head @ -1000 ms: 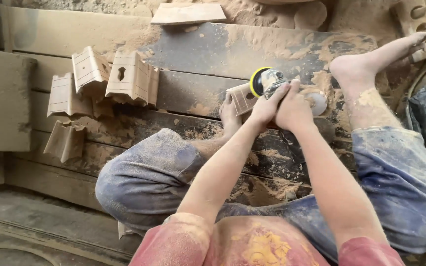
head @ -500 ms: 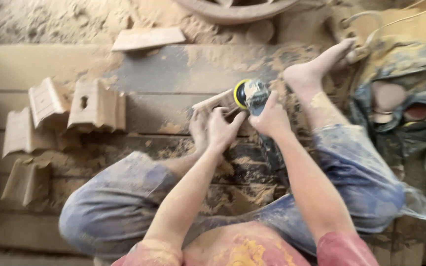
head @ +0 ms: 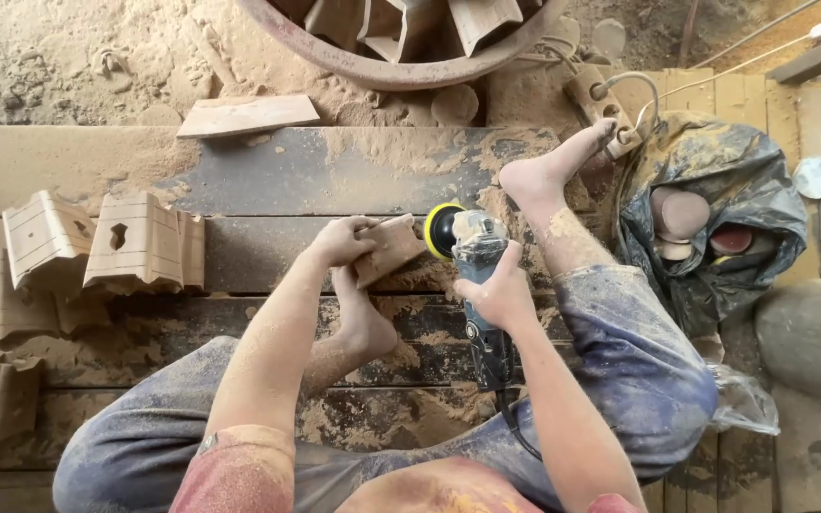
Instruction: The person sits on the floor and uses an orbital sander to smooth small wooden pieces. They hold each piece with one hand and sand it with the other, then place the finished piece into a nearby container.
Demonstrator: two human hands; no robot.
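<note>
My left hand (head: 339, 242) grips a small carved wooden block (head: 390, 249) and holds it on the dusty planks, just above my left foot (head: 363, 318). My right hand (head: 498, 290) is wrapped around the body of an angle grinder (head: 475, 275). Its yellow-rimmed sanding disc (head: 441, 231) sits right beside the block's right end. The grinder's cord runs down toward my lap. My right foot (head: 548, 171) rests farther back on the planks.
Several carved wooden blocks (head: 144, 242) lie at the left on the sawdust-covered boards. A flat offcut (head: 249, 114) lies at the back. A round metal basin (head: 401, 38) holds more pieces. A crumpled bag (head: 715, 209) with sanding discs sits at the right, beside a grey pipe (head: 814, 332).
My left hand left the grinder and took hold of the wooden block. My right hand now holds the grinder alone, farther down its body. The camera view shifted back and right.
</note>
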